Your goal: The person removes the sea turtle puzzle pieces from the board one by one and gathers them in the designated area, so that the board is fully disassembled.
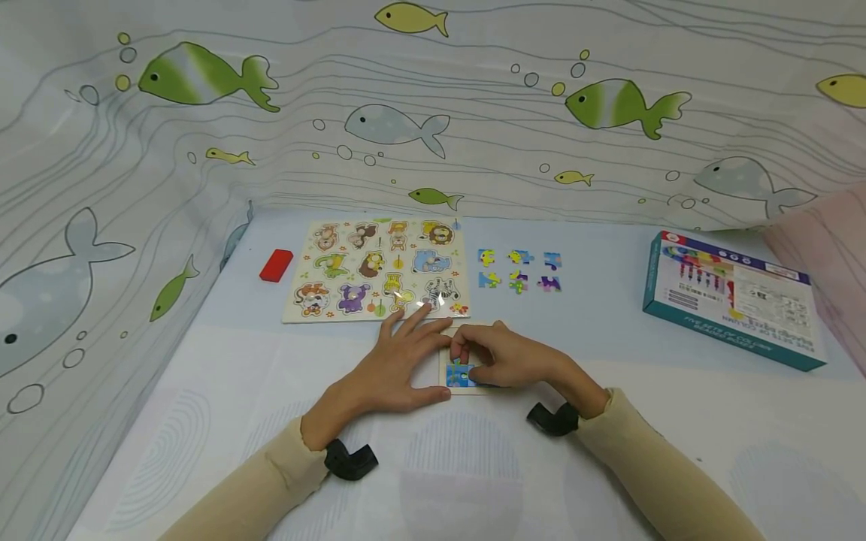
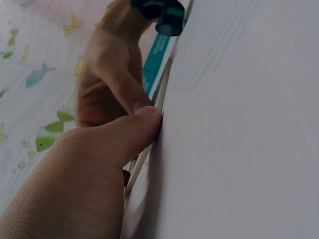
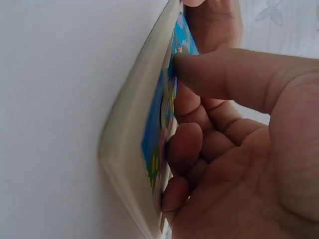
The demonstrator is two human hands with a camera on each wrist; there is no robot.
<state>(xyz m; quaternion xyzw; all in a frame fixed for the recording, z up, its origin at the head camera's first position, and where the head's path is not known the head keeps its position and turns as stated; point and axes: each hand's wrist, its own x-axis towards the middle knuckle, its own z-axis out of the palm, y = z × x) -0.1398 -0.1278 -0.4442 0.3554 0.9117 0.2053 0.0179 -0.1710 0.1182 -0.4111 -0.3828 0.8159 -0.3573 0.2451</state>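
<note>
A small jigsaw in a pale wooden frame (image 1: 467, 391) lies on the table between the hands, with blue pieces set in its near left corner. My left hand (image 1: 399, 368) spreads its fingers flat beside it; the left thumb (image 2: 142, 124) touches the frame's edge in the left wrist view. Over the frame, my right hand (image 1: 517, 357) curls its fingers. Its thumb and fingers pinch a blue jigsaw piece (image 3: 183, 34), tilted up from the frame in the right wrist view. Much of the frame is hidden under the right hand.
Beyond the hands lies an animal peg puzzle board (image 1: 345, 263), with a red block (image 1: 276, 265) to its left. Several loose jigsaw pieces (image 1: 519, 281) sit in two rows right of it. A teal-edged box (image 1: 734, 300) lies at the far right.
</note>
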